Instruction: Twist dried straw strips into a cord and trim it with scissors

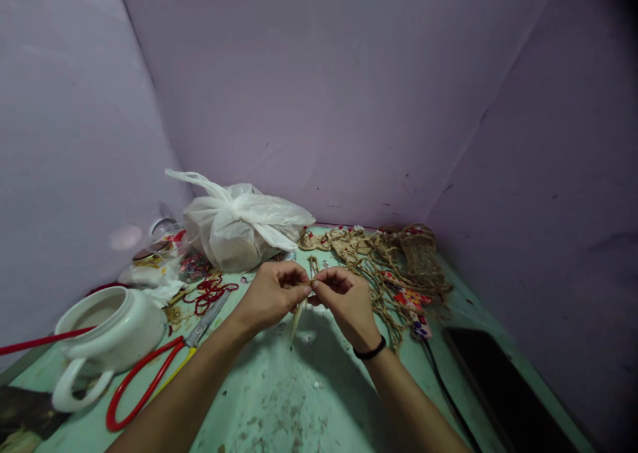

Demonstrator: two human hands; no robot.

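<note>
Over the middle of the green bench (269, 390), the two hands are meeting almost tip to tip: the left hand (274, 297) and the right hand (347, 303) are each pinching a thin brown cord (312, 281) between thumb and finger, and a pale strip (298, 321) is hanging below. The cord is looking very fine, so I think it could be slipping away if one pinch were loosening, or fraying if both hands were pulling too strongly. On the right, loose ends of the knotted jute pieces (356, 248) are lying near the right hand; a wide movement could be catching and tangling them.

On the left, beyond the red-handled scissors (202, 327), the white pot (132, 323) is showing its open mouth. A red stick (44, 340) is reaching to it, but I cannot tell what its shadowed inside is holding. On the far side, the white plastic bag (239, 224), tied at the top, is bulging around something unclear. Just left of it, a clear packet (194, 266) is containing small coloured pieces, perhaps beads.
</note>
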